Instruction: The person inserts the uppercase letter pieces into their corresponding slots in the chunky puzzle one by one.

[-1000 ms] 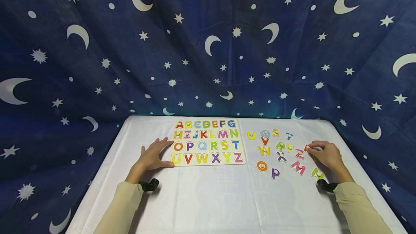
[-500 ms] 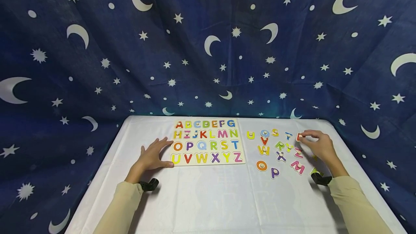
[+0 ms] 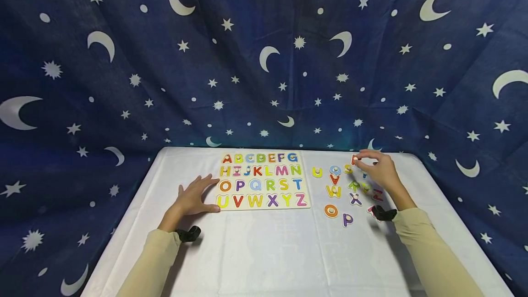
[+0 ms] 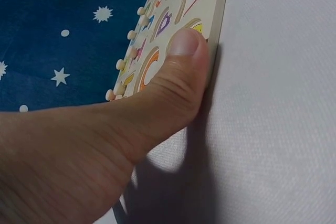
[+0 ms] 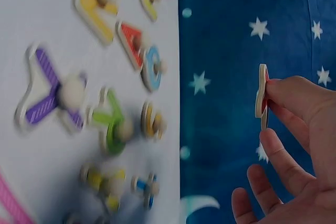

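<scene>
My left hand (image 3: pixel 191 200) lies at the left side of the wooden alphabet board (image 3: pixel 304 175), fingers spread and touching its edge. In the left wrist view the thumb (image 4: pixel 184 59) rests straight on the board's near corner. Knobbed letters fill the top row and the H, I and J places; the other visible places show printed letters without knobs. My right hand (image 3: pixel 381 168) pinches a small red letter piece (image 3: pixel 354 160) above the loose letters' far side. The right wrist view shows this piece (image 5: pixel 262 95) edge-on, so which letter it is stays unclear.
Loose knobbed letters lie right of the board, including a yellow U (image 3: pixel 316 172), an orange O (image 3: pixel 331 211), a purple P (image 3: pixel 347 219) and a purple X (image 3: pixel 355 199). The right arm covers some others. A starry blue cloth (image 3: pixel 264 104) hangs behind the white table (image 3: pixel 268 255).
My right hand has lifted the red letter piece and carried it leftward and away from me, over the loose letters. The left hand and board have stayed in place.
</scene>
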Tool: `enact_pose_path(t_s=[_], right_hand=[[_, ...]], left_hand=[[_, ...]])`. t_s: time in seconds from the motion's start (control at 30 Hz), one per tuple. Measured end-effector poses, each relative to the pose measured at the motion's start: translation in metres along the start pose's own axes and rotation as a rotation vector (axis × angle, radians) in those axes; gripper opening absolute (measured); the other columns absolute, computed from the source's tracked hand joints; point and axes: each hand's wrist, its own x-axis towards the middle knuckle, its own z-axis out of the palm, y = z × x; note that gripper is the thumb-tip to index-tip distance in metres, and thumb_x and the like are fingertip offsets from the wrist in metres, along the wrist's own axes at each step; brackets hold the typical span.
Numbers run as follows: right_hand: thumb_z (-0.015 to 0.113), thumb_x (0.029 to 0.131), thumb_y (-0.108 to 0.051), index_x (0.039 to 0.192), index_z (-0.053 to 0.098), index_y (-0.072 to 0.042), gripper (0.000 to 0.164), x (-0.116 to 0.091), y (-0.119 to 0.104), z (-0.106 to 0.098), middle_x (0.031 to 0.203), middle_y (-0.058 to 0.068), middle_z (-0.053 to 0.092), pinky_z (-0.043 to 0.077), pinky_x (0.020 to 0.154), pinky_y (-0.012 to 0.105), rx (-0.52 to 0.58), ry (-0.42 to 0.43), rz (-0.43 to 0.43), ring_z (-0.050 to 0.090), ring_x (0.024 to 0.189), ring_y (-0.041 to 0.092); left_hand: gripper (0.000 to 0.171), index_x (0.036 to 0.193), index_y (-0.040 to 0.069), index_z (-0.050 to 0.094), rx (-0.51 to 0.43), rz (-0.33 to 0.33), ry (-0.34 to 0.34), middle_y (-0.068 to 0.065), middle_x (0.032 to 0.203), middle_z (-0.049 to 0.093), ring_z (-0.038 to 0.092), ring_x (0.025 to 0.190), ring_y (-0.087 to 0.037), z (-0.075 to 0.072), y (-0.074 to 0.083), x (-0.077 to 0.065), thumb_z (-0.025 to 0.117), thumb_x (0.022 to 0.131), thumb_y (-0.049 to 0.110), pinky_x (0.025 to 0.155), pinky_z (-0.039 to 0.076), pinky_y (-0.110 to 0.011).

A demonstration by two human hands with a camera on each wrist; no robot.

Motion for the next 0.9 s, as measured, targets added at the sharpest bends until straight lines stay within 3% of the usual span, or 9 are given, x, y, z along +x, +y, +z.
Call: enact_pose_path(t_s=[0.33,0.57,0.9], right_hand=[[0.076,0.095,-0.024,0.11,0.077,-0.005,0.025,0.017,-0.03,0.037,0.129,0.018,0.065,0.046,0.1,0.061,0.04,-0.034,-0.068,0.054,0.125,0.038],[0.077,0.094,-0.021,0.108,0.078,-0.006,0.021,0.026,-0.052,0.067,0.128,0.017,0.066,0.045,0.103,0.062,0.08,-0.079,-0.091,0.054,0.127,0.038],[0.078,0.092,-0.015,0.102,0.08,-0.007,0.012,0.038,-0.087,0.114,0.112,0.013,0.073,0.046,0.102,0.054,0.128,-0.113,-0.229,0.06,0.117,0.032]], left_hand=[[0.102,0.154,0.018,0.048,0.006,-0.008,0.002,-0.018,0.165,0.032,0.02,0.153,-0.046,0.0,0.001,0.001,0.091,0.069,0.055,0.107,0.003,-0.086],[0.102,0.154,0.019,0.048,0.006,-0.023,0.003,-0.017,0.165,0.033,0.019,0.153,-0.046,0.001,0.0,0.002,0.092,0.068,0.054,0.107,0.002,-0.086],[0.102,0.154,0.019,0.049,0.009,-0.025,0.012,-0.017,0.165,0.033,0.02,0.153,-0.046,0.001,0.001,0.002,0.092,0.068,0.054,0.107,0.002,-0.086]])
